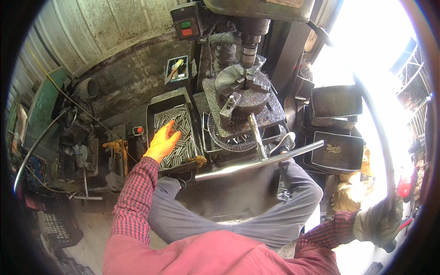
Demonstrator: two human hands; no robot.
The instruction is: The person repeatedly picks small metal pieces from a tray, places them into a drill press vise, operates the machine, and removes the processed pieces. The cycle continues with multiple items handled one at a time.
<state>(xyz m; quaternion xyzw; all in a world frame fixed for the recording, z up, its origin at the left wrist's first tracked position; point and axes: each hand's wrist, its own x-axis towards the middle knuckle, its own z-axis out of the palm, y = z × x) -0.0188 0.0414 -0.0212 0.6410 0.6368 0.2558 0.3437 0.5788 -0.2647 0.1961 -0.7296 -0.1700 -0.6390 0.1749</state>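
Note:
My left hand (pixel 163 142), in an orange glove, reaches over a dark metal tray (pixel 200 149) heaped with short steel pins (pixel 182 153). Its fingertips are at the pins, somewhat apart, and no pin shows between them. Far to the right, my right hand (pixel 379 221) in a pale work glove is wrapped round a long curved lever (pixel 376 121). A drill chuck (pixel 248 50) points down at a round jawed chuck (pixel 233 85) on the machine table. From that chuck a bar handle (pixel 261 160) with a shiny crosspiece comes toward me.
A switch box (pixel 185 23) with green and red buttons hangs at the back. A small bin (pixel 177 68) holding a brush stands behind the tray. Dark metal bins (pixel 337 151) are stacked at the right. Hoses and a green panel (pixel 43 119) are at the left.

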